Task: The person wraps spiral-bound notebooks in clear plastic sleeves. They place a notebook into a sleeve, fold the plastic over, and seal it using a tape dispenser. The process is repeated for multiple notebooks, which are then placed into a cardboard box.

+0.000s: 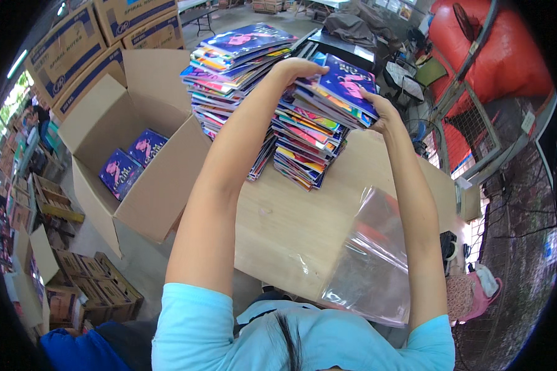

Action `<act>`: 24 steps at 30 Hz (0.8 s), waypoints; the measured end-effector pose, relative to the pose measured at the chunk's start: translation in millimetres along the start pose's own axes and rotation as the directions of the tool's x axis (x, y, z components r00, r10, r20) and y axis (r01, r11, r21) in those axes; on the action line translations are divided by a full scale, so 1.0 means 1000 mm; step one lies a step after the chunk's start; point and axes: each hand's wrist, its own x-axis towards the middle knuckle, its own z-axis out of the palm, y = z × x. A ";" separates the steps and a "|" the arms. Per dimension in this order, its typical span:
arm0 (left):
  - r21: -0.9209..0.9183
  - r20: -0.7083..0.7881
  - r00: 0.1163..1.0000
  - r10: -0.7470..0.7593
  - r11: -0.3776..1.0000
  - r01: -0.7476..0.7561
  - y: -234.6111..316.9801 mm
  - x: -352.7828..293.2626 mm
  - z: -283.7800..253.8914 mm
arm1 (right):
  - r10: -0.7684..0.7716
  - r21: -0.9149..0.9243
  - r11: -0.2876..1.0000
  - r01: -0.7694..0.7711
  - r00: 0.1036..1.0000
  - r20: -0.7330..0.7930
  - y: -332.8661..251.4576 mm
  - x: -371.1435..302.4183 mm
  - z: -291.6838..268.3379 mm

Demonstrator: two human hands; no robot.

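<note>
Both my arms reach across the wooden table [278, 229] to its far side. Between my left hand [298, 69] and my right hand [380, 110] is a bundle of notebooks [349, 86], purple-blue cover with pink artwork uppermost. My fingers wrap its left and right edges. Directly below is a tall stack of notebooks [306, 145] with multicoloured edges; whether the bundle touches it I cannot tell. Beside it, partly behind my left forearm, stands another tall notebook stack [244, 46]. Clear plastic bags [371, 266] lie near my right forearm.
Left of the table an open cardboard box [161, 204] holds notebooks [127, 167] in two piles. Closed cartons [68, 55] are stacked behind it. A metal mesh frame [476, 130] and a big red bag [507, 55] stand at the right. More cartons [96, 284] sit lower left.
</note>
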 end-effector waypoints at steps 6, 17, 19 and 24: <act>0.066 0.100 0.994 -0.035 0.997 0.028 -0.005 0.025 0.001 | 0.039 0.031 0.999 -0.041 0.998 0.055 -0.003 -0.006 0.000; 0.334 0.111 0.993 0.032 0.940 -0.068 -0.011 0.059 0.008 | -0.028 0.134 0.991 0.006 0.985 0.169 0.005 -0.011 -0.010; 0.524 0.116 0.984 0.136 0.833 -0.177 0.002 0.050 0.012 | -0.038 0.129 0.991 0.023 0.993 0.112 0.010 -0.013 -0.008; 0.242 -0.244 0.961 0.129 0.968 -0.069 0.005 0.053 0.009 | -0.027 0.158 0.987 0.001 0.987 0.161 0.013 -0.017 -0.014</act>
